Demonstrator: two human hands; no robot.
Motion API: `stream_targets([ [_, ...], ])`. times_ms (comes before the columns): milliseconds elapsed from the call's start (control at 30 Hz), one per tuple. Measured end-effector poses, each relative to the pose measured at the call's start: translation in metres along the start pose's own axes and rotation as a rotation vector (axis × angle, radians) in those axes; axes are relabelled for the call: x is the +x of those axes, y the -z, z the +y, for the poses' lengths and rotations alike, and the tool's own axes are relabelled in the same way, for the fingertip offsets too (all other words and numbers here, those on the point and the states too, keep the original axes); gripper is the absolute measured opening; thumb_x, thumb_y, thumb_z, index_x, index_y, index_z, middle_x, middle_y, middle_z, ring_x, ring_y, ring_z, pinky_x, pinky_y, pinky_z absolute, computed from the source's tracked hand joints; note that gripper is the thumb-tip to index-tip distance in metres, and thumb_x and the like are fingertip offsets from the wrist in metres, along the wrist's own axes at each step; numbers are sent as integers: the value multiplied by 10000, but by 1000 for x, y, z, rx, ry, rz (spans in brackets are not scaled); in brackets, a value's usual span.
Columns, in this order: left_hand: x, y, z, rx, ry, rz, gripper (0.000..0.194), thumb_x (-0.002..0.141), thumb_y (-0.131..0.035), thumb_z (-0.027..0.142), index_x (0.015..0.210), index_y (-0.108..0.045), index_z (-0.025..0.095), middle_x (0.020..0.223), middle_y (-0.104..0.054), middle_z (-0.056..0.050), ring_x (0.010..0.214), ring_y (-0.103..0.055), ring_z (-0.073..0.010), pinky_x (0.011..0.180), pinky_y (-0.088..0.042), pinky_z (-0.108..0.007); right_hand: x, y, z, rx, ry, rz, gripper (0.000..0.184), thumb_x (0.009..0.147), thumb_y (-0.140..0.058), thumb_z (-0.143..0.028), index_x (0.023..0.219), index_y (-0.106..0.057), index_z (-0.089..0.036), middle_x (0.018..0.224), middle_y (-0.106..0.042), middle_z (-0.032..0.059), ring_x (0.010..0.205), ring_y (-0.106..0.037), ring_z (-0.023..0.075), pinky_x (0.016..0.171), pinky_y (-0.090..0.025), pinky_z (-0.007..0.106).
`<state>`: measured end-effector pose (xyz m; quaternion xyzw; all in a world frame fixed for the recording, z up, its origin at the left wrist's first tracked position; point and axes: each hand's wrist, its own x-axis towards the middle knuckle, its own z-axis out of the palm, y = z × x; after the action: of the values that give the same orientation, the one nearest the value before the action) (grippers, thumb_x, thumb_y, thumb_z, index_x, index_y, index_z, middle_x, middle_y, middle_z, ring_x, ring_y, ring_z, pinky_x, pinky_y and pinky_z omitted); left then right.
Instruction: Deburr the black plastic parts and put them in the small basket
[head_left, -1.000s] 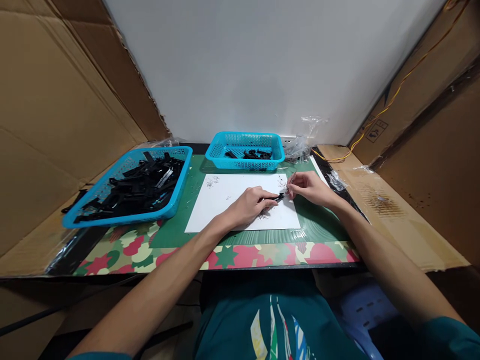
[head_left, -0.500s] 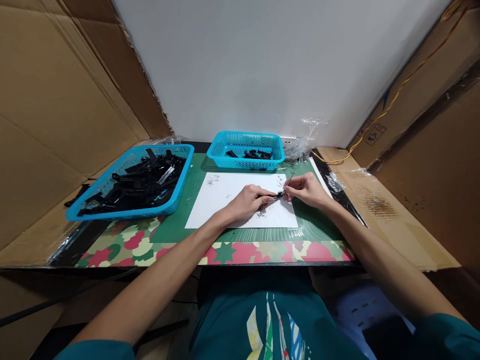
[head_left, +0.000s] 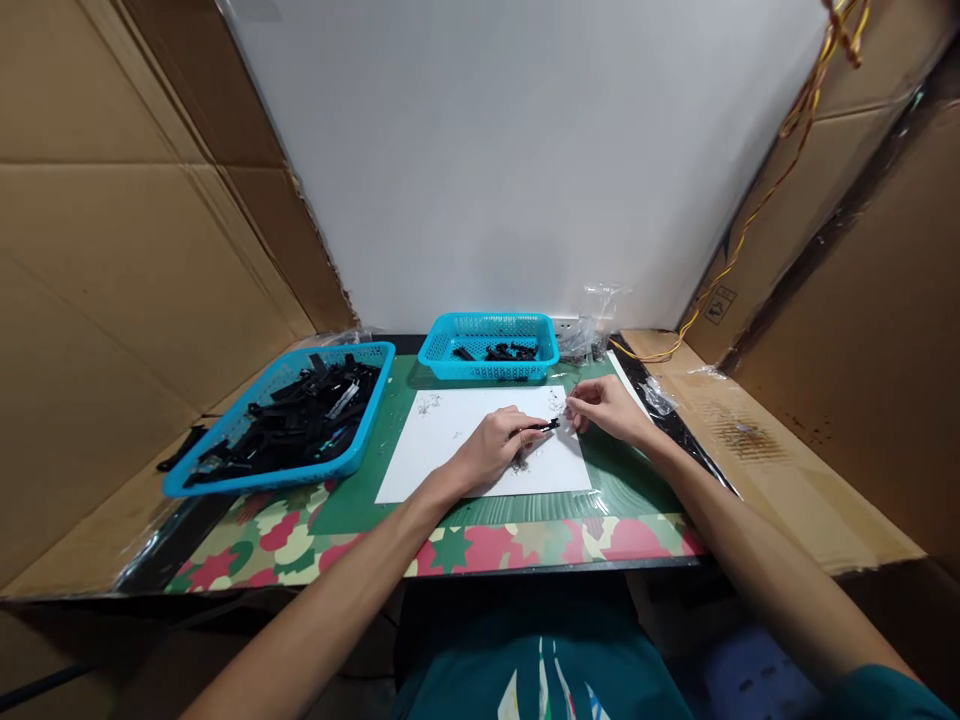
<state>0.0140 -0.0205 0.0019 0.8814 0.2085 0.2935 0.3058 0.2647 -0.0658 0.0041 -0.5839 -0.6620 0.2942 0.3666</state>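
My left hand is closed over the white paper, pinching a small black plastic part whose end sticks out past the thumb and forefinger. Just to its right, my right hand is closed in a pinch on thin metal tweezers, mostly hidden by the fingers. A small gap separates the right fingertips from the black part. Tiny dark pieces lie in a pile below my left hand, and others are scattered at the paper's far left corner. The white paper lies on a green mat.
A large blue basket heaped with black plastic parts stands on the left. Behind the paper is a smaller blue basket with several black parts. Clear plastic bags lie beside it. Cardboard walls flank the table, and a yellow cable runs down the right.
The view has tilted up, so the table sits lower in the picture. My right hand has drawn slightly away from the black part, while the left keeps hold of it.
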Motion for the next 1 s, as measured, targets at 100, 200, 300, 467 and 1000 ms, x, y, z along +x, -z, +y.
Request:
stream_targets([
  [100,1,2,-5,166,-211,122,322,1058,-567,327,1230,-776,153,907,-752,-108,860,-634,-226,826,-532,-378,3,15,8,-192,-51,135,238,914,-578,-300,697,-596,-203,697,-710,58,679,-668,201,640,-460,289],
  [200,0,3,-7,244,-259,166,351,1073,-545,307,1368,-696,191,954,-737,-95,891,-631,-224,836,-526,-372,3,26,19,-353,-138,177,305,867,-648,-215,583,-537,-206,621,-646,69,694,-648,230,648,-378,302],
  [300,-2,5,-5,253,-239,177,388,1062,-567,286,1438,-640,227,1035,-743,-91,938,-646,-230,861,-530,-379,3,29,22,-451,-188,179,319,880,-698,-235,591,-567,-201,639,-656,93,713,-656,249,653,-344,307],
  [467,1,19,-9,294,19,243,463,1025,-625,352,1475,-600,245,1025,-735,-75,946,-667,-249,864,-535,-383,9,23,12,-521,-103,199,240,993,-628,-316,798,-691,-192,760,-715,97,741,-654,225,655,-347,294],
  [1000,104,62,-51,553,337,344,274,934,-710,326,1169,-780,204,1240,-762,-130,1210,-631,-345,1090,-400,-482,12,-8,11,-264,68,117,47,815,-771,-214,784,-781,-180,808,-754,43,786,-672,196,711,-438,269],
])
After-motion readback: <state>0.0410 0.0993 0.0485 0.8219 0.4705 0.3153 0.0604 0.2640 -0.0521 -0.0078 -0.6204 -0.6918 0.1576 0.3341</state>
